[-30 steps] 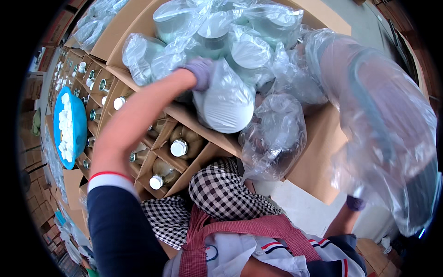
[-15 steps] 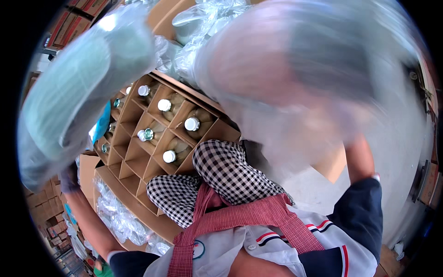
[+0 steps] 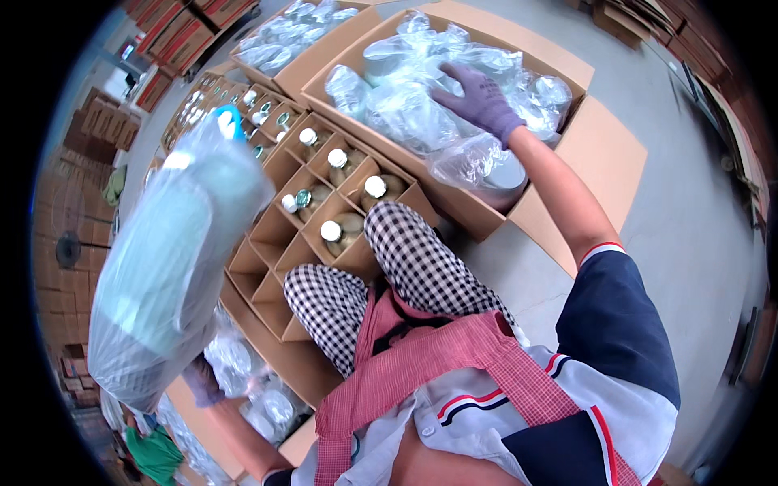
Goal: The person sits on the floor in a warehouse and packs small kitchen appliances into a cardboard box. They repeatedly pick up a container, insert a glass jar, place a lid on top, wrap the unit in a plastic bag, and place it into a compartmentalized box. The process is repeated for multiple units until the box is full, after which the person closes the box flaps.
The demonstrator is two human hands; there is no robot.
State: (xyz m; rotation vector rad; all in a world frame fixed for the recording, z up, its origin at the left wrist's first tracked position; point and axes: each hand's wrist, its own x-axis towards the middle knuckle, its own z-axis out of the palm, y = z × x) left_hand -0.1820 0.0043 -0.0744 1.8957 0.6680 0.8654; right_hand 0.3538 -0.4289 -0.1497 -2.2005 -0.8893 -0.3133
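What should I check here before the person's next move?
1. Left hand has hold of the bag: ok.
2. Right hand carries nothing: ok; its fingers are spread over the wrapped jars.
3. Right hand touching a jar: cannot tell.
4. Big box is open: ok.
5. Every near bottle in the divided box capped: not ok; one neck looks bare.

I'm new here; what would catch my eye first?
First, the plastic-wrapped pale-green bundle at left, held up in the gloved left hand. Next, the right hand, spread over bagged pieces in the open carton at upper centre. Then the white-capped bottles, set in the divided carton in the middle.
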